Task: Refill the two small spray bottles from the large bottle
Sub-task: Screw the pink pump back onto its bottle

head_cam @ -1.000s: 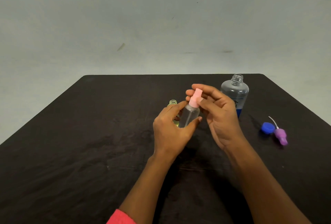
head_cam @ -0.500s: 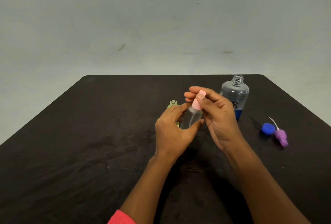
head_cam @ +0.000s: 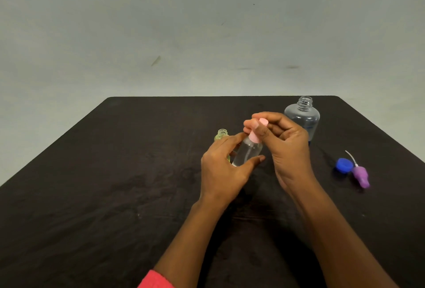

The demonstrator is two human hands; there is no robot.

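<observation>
- Gripping the small clear spray bottle [head_cam: 248, 151] round its smooth, cylindrical body, the left hand [head_cam: 220, 168] holds it tilted over the middle of the worktop [head_cam: 115, 172], thumb on the near side and fingers on the far side.
- The right hand [head_cam: 287, 149] pinches the pink plastic spray top [head_cam: 254, 137] on that bottle's neck, fingertips curled round it.
- A second small bottle [head_cam: 222, 133], pale green and see-through, stands uncapped just behind the left hand, its threaded neck bare.
- One large clear bottle [head_cam: 303, 115], round-shouldered with an open threaded neck, stands far right, behind the right hand.
- Two loose closures lie close together at the right: a round blue cap [head_cam: 343, 165] and a purple spray head [head_cam: 361, 174] with a thin white tube.
- The worktop is dark and matt, with a cloth-like surface.
</observation>
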